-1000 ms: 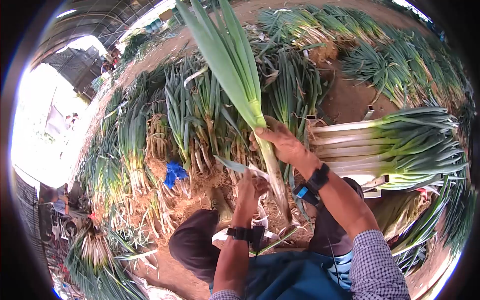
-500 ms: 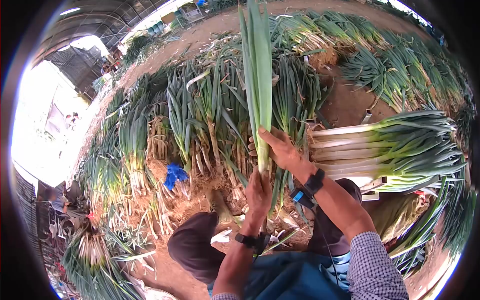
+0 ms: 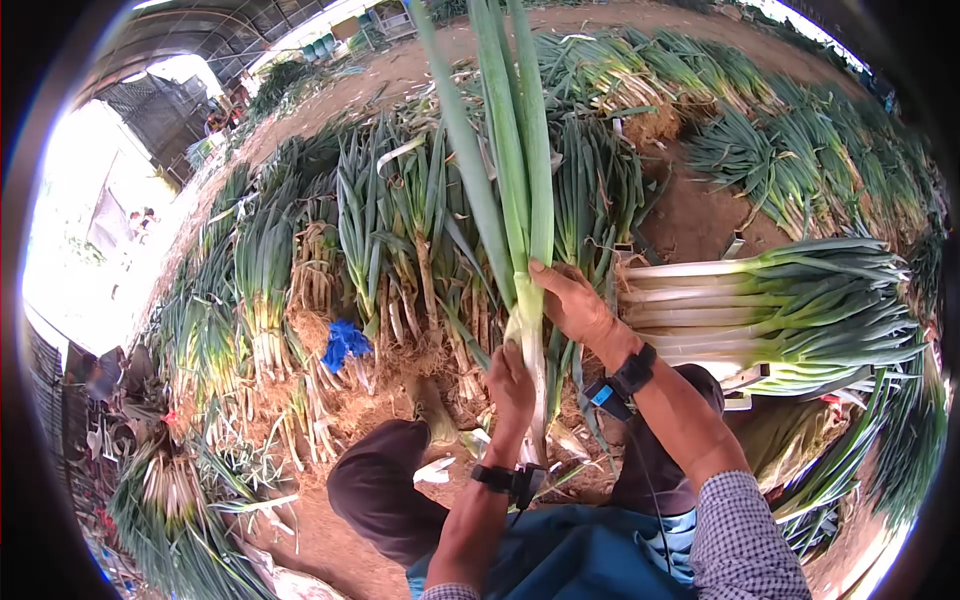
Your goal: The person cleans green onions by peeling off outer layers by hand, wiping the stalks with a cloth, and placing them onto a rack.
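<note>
One long green onion (image 3: 527, 250) stands upright in front of me, with a pale stem and tall green leaves. My right hand (image 3: 583, 308) is closed round it where green meets white, thumb in front. Lower down, my left hand (image 3: 511, 388) is closed in a pinch at the left side of the stem, by a loosened outer layer. A separate leaf (image 3: 462, 150) leans away to the left from the rest. The root end hangs below my hands, partly hidden behind the left one.
Trimmed green onions (image 3: 700, 310) lie stacked in a metal-posted rack on my right. Untrimmed bundles (image 3: 265, 290) with roots stand in rows ahead and left. A blue scrap (image 3: 345, 345) lies among them. More piles (image 3: 790, 150) cover the ground at the far right.
An outer leaf has come apart from the others and tilts left. My left hand has moved slightly down and left, exposing more of the white stem.
</note>
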`<state>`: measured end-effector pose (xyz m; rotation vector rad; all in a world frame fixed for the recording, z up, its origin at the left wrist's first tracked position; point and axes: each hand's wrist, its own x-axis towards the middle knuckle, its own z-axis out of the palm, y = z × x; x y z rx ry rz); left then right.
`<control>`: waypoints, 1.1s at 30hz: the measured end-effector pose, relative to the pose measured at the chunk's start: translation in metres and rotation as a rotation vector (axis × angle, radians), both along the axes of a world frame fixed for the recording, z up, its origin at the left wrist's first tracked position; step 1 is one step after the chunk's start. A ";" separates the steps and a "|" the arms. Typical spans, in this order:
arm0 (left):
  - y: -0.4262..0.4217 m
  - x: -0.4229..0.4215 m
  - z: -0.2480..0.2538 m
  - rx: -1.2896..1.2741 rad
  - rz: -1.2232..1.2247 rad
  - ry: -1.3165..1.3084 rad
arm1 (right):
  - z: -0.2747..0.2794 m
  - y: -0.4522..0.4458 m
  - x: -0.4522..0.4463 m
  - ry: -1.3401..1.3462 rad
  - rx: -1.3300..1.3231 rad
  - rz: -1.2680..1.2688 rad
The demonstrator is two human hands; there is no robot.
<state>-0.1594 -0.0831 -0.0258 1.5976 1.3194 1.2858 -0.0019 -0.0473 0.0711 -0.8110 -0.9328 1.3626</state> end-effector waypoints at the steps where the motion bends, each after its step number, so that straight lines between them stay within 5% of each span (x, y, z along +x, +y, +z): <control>1: 0.007 -0.001 -0.016 -0.059 -0.019 -0.064 | -0.002 0.002 0.000 0.076 -0.007 0.048; 3: 0.007 -0.005 -0.006 -0.371 -0.140 -0.255 | -0.006 0.007 -0.001 0.233 -0.022 0.142; 6: -0.004 -0.009 0.026 -0.701 -0.417 -0.882 | 0.001 0.007 -0.003 0.372 0.000 0.144; 7: -0.001 -0.012 0.018 -0.671 -0.650 -0.955 | 0.001 0.010 -0.003 0.363 0.047 0.128; 10: -0.005 -0.004 0.029 -0.678 -0.575 -0.905 | 0.000 0.016 -0.002 0.460 0.017 0.150; 14: 0.021 -0.010 -0.041 -0.472 -0.533 -1.150 | 0.006 0.014 0.001 0.425 -0.034 0.064; 15: 0.009 -0.010 0.002 -0.624 -0.401 -1.319 | 0.001 0.018 0.005 0.416 -0.035 -0.006; 18: 0.015 -0.025 0.029 -0.703 -0.156 -1.066 | 0.002 0.027 0.029 0.527 -0.073 -0.085; 22: 0.035 -0.088 0.029 -0.648 -0.556 -0.694 | 0.010 0.031 0.073 0.605 -0.008 -0.272; 25: 0.043 -0.123 0.003 -0.858 -0.371 -0.222 | 0.014 0.033 0.113 0.686 0.098 -0.410; 28: 0.040 -0.137 -0.051 -0.925 -0.362 -0.070 | 0.013 0.029 0.124 0.656 0.117 -0.448; 33: 0.026 -0.143 -0.052 -0.901 -0.317 0.351 | 0.009 0.027 0.131 0.614 0.044 -0.535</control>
